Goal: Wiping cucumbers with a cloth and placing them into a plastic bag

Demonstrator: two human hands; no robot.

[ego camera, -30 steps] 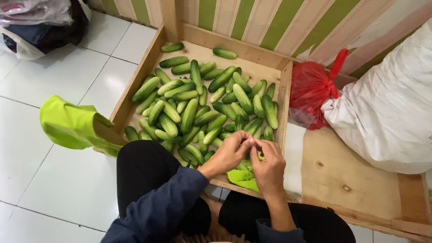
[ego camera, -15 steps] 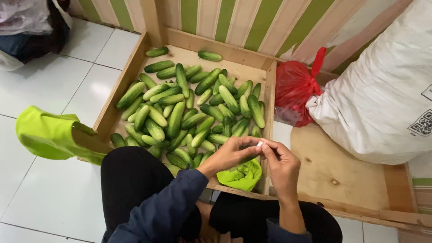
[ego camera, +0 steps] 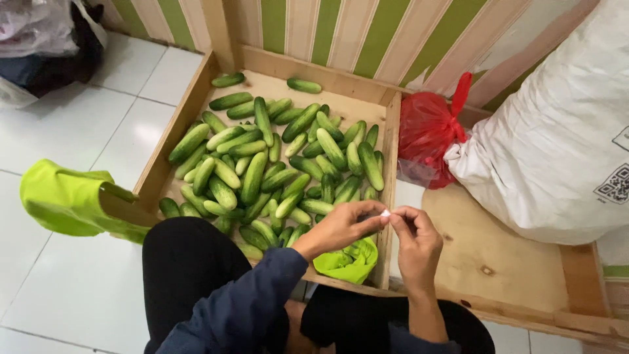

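Observation:
My left hand (ego camera: 341,227) and my right hand (ego camera: 414,241) meet over the front right corner of a wooden crate (ego camera: 390,131). Together their fingertips pinch a tiny white thing (ego camera: 385,213); I cannot tell what it is. A crumpled lime-green plastic bag (ego camera: 347,262) lies just below my hands in the crate's corner. The crate holds several green cucumbers (ego camera: 262,167) in a loose pile. My dark-sleeved left arm and black-trousered knees fill the bottom of the view.
A tied red plastic bag (ego camera: 429,134) and a big white sack (ego camera: 557,151) rest on a low wooden platform (ego camera: 498,262) right of the crate. A lime-green bag (ego camera: 62,200) hangs off the crate's left corner. Striped wall behind; white tiled floor left.
My hands have risen from the green bag in the crate corner and drawn together at the fingertips, now pinching a small white thing. The view has shifted slightly.

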